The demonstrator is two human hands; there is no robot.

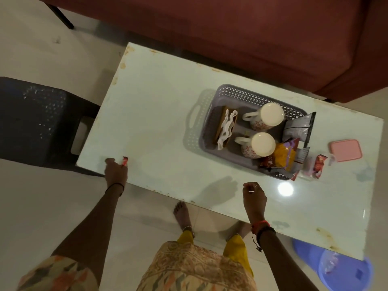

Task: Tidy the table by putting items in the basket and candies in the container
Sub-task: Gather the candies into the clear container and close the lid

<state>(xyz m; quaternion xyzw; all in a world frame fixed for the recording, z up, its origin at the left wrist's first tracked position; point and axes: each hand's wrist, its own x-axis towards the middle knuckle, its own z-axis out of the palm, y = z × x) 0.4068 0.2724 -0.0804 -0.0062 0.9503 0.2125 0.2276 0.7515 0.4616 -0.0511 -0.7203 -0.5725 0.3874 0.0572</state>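
Note:
A grey perforated basket (pixel 212 97) stands on the white table (pixel 151 114), holding two floral mugs (pixel 265 118), a tissue holder (pixel 225 127) and several snack packets (pixel 283 156). Right of it sits a clear container (pixel 308 171) with red candies (pixel 319 164) in it, and its pink lid (pixel 345 150) lies beside it. My left hand (pixel 115 171) rests at the table's near left corner, fingers closed on a red candy (pixel 124 161). My right hand (pixel 254 196) hovers over the near edge, fingers curled, nothing visible in it.
A dark plastic chair (pixel 35 120) stands at the table's left end. A maroon sofa (pixel 252 28) runs along the far side. A blue stool (pixel 336 267) is under the table's near right corner. My bare feet (pixel 181 215) are on the tiled floor.

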